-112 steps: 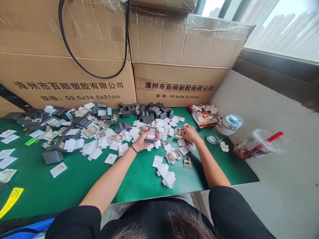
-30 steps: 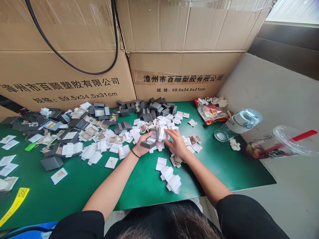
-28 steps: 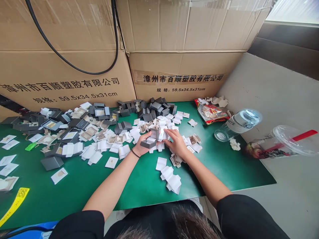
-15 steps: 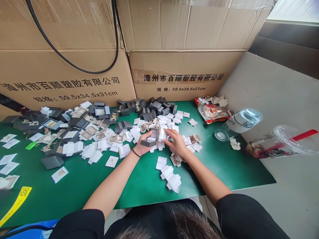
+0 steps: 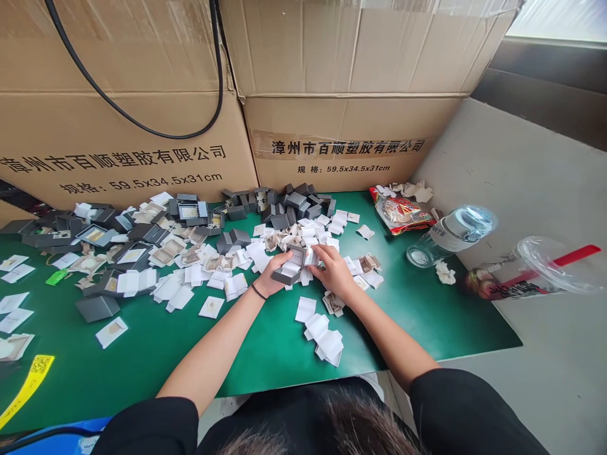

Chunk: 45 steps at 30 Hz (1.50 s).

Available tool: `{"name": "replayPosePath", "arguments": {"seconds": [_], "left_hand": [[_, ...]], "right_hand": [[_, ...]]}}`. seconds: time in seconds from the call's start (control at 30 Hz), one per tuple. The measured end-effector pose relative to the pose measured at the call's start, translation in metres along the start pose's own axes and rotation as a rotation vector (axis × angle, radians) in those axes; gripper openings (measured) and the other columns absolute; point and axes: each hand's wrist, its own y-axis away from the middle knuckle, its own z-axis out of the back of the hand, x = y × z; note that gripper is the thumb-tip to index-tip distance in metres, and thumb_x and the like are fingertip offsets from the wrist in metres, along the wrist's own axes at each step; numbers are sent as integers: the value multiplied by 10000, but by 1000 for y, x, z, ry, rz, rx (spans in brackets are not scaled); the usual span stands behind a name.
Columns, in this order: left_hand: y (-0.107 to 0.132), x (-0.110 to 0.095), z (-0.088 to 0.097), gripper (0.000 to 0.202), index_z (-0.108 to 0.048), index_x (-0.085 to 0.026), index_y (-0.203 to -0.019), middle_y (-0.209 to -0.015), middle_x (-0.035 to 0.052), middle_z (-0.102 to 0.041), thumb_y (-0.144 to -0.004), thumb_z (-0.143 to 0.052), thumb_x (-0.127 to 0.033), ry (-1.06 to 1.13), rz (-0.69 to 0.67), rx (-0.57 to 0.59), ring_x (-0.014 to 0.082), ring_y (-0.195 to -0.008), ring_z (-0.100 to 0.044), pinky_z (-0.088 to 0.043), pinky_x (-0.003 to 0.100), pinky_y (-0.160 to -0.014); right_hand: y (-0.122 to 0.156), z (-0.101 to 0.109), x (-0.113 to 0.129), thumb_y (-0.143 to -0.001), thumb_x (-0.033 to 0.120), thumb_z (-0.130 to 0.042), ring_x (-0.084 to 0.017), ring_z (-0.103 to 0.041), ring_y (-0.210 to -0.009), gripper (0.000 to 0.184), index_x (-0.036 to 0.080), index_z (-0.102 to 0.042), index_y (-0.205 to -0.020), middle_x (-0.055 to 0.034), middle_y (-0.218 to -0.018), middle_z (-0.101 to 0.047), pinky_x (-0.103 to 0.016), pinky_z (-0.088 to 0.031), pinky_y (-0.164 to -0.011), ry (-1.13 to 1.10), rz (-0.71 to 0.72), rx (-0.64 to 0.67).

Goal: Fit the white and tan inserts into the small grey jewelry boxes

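Note:
My left hand (image 5: 269, 278) is closed round a small open grey jewellery box (image 5: 290, 268), held just above the green mat (image 5: 265, 344). My right hand (image 5: 334, 272) is right beside the box with its fingers curled at the lid, pinching a small white card (image 5: 312, 257). Around both hands lie several white cards and beige inserts (image 5: 215, 268). A pile of shut grey boxes (image 5: 289, 205) sits behind the hands against the cartons.
Large cardboard cartons (image 5: 341, 114) wall off the back of the table, with a black cable (image 5: 142, 129) hanging over them. At right are a snack bag (image 5: 401, 212), a clear bottle lying down (image 5: 450, 234) and a plastic cup (image 5: 535, 268). More boxes (image 5: 97, 306) lie left.
My right hand came back from the cards at the right to the box in my left hand. Over the last second both hands stay at the box and shift only slightly.

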Motion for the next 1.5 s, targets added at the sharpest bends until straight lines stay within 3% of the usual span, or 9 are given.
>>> {"name": "replayPosePath", "arguments": {"seconds": [0.27, 0.63, 0.73, 0.87, 0.97, 1.07, 1.13, 1.33, 1.5], "left_hand": [[0, -1, -2, 269, -646, -116, -999, -883, 93, -695, -881, -437, -235, 55, -2, -6, 195, -860, -656, -506, 318, -807], [0, -1, -3, 292, -638, -106, -1002, -949, 104, -692, -897, -394, -226, 79, 0, 30, 212, -943, -643, -484, 371, -898], [0, -3, -4, 292, -637, -103, -1014, -984, 109, -689, -888, -426, -259, 116, -13, 57, 240, -1016, -615, -435, 416, -962], [1, -6, -3, 347, -621, -85, -1067, -1071, 138, -663, -869, -451, -314, 176, -8, 150, 287, -1082, -575, -397, 463, -978], [3, -8, 0, 345, -614, -111, -1091, -1143, 124, -635, -865, -460, -321, 202, 11, 184, 277, -1061, -585, -469, 397, -860], [3, -8, 4, 338, -620, -108, -1074, -1132, 130, -637, -872, -452, -321, 191, 3, 153, 246, -988, -614, -496, 323, -727], [3, -8, 4, 333, -620, -99, -1068, -1123, 139, -638, -877, -441, -306, 184, -11, 131, 239, -985, -614, -498, 325, -733], [0, -4, 2, 318, -627, -89, -1056, -1150, 136, -631, -878, -442, -277, 202, -36, 107, 273, -1153, -530, -415, 460, -973], [-1, -2, 3, 302, -641, -78, -1016, -1050, 128, -674, -866, -465, -273, 201, -17, 159, 283, -1103, -566, -366, 502, -1020]], "right_hand": [[-1, 3, 0, -849, 297, -540, -286, -510, -1094, 503, 184, -405, -1319, -158, -1199, -532, -453, -498, -869, 52, 42, 38], [0, 0, -3, -843, 317, -523, -277, -526, -1070, 449, 168, -470, -1264, -159, -1163, -556, -439, -490, -870, -12, -22, 31], [-3, 3, -4, -820, 393, -563, -237, -580, -931, 482, 187, -483, -1249, -138, -1126, -585, -413, -503, -816, -181, -128, 51], [-7, 6, -6, -751, 490, -613, -149, -587, -723, 494, 208, -512, -1145, -49, -941, -638, -320, -507, -687, -662, -425, 80], [-9, 7, -7, -759, 568, -554, -101, -540, -592, 418, 200, -541, -957, 3, -762, -604, -251, -468, -580, -1035, -635, 110], [-10, 9, -5, -748, 616, -536, -98, -512, -568, 435, 194, -549, -853, 9, -678, -571, -230, -434, -539, -1231, -767, 139], [-10, 11, -4, -749, 633, -526, -101, -499, -554, 455, 189, -556, -846, 9, -640, -561, -225, -418, -519, -1300, -805, 161], [-13, 15, -1, -768, 636, -506, -79, -471, -500, 456, 192, -549, -864, 3, -683, -591, -204, -395, -471, -1441, -831, 166], [-11, 13, -3, -767, 573, -559, -71, -469, -480, 390, 194, -546, -861, 7, -681, -596, -196, -392, -444, -1471, -850, 198]]}}
